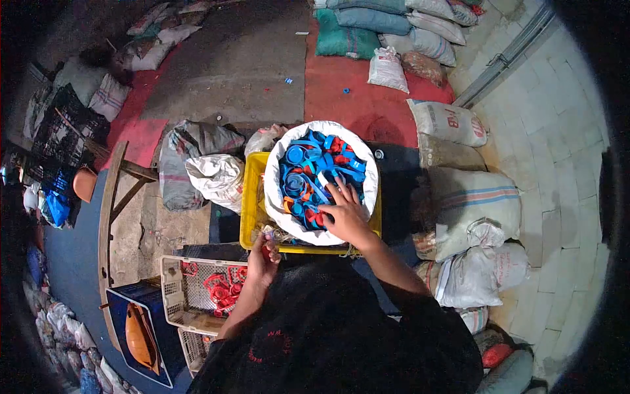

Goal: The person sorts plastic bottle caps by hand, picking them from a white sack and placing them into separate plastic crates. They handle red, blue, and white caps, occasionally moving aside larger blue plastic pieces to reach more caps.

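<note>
A white sack [275, 209] with its rim rolled open stands in a yellow crate [249, 203]. Blue plastic pieces [296, 155] fill it, mixed with red and a few orange ones. My right hand [346, 211] reaches over the sack's right part, fingers spread and touching the pieces. Near the crate's front left corner is my left hand [264, 257], its fingers curled round something small that I cannot make out.
A pale plastic basket [172, 289] with red pieces [224, 286] sits at the lower left. Beyond it are a wooden frame [110, 197] and an orange object [139, 336]. Filled sacks [469, 203] line the right wall; more sacks [371, 21] are stacked at the back.
</note>
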Motion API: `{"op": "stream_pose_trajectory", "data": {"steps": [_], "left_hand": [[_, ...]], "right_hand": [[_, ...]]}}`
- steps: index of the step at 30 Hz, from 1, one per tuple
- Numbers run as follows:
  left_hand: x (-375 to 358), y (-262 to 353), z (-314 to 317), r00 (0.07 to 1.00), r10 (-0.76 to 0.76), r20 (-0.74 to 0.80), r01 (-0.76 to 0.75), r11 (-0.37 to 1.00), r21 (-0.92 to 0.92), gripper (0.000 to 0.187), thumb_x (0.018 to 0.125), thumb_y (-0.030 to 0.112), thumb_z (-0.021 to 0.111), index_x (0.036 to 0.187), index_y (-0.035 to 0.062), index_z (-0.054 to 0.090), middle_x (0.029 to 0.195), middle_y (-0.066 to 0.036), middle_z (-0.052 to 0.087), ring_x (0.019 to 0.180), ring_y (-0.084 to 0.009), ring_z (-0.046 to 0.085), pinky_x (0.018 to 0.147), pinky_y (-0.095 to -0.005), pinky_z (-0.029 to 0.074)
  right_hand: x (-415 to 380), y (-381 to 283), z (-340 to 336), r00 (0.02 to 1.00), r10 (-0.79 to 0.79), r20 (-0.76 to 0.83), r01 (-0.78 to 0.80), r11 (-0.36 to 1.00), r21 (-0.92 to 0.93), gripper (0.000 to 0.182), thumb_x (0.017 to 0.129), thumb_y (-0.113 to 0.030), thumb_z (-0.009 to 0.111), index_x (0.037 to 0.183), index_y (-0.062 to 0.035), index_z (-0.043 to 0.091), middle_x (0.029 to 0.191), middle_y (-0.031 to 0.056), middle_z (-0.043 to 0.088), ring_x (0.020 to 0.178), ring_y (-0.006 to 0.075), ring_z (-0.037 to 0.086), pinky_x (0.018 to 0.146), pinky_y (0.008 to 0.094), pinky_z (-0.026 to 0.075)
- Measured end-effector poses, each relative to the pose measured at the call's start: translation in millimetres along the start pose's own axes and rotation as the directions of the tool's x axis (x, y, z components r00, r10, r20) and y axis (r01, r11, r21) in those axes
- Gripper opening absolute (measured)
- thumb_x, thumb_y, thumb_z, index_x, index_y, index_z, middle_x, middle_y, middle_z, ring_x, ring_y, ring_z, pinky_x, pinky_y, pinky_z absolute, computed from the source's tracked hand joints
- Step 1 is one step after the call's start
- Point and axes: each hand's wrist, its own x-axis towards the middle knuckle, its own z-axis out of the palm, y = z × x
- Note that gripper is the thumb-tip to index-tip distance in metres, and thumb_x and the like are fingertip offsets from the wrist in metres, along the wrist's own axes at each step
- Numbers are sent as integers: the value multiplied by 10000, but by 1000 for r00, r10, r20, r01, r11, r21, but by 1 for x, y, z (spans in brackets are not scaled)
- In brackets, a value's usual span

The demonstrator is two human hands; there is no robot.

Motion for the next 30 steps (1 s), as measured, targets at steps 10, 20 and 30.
{"op": "stream_pose_trajectory", "data": {"steps": [10,20,30], "left_hand": [[-9,-1,19,999,21,35,-23,999,45,270,1070,392,499,1009,145,588,743,56,516,571,-68,462,489,-212,373],[-3,-4,57,980,-118,158,109,992,67,314,1065,413,503,1042,113,595,806,18,609,638,-102,560,534,-227,438],[7,-10,84,974,-94,208,97,995,-4,369,1071,368,489,1052,25,625,904,-108,679,793,-218,688,704,-271,619]], "right_hand": [[4,-2,-2,976,112,-187,-85,986,145,89,768,-139,768,844,-108,735,1376,141,586,1330,367,492,1163,581,286],[5,-6,-1,875,455,-168,-249,718,650,155,802,4,783,921,3,684,1011,109,740,915,212,732,802,315,557],[-6,-21,-17,810,546,215,-157,-151,976,121,889,-48,766,914,-37,649,1003,105,729,926,194,720,817,315,579]]}}
